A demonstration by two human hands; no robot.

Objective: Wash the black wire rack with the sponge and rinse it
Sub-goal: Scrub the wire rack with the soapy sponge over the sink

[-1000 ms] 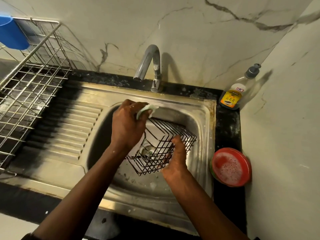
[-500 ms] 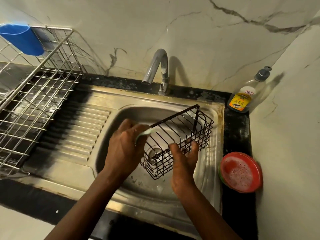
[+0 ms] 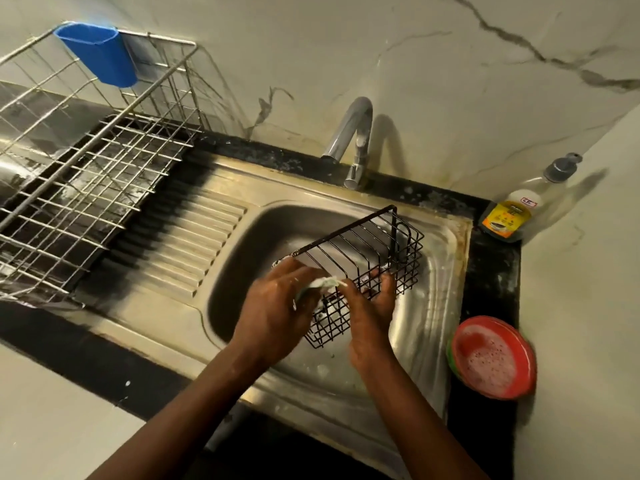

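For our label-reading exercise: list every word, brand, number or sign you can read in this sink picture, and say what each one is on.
No text here can be read with certainty.
Soap bottle, yellow label: print too blurred to read.
Same bottle, small white sticker: red marks, too small to read.
Blue cup and red bowl: no text shows.

You have one view, from the camera on your head. It looks forward and steeply down onto the sink [image 3: 446, 258], near enough that your forearms enter from the bottom edge and your left hand [image 3: 273, 306] and right hand [image 3: 370, 313] sit mid-frame. The tap [image 3: 349, 133] and wall [image 3: 346, 46] fill the top; the dish rack [image 3: 86, 174] runs off the left edge.
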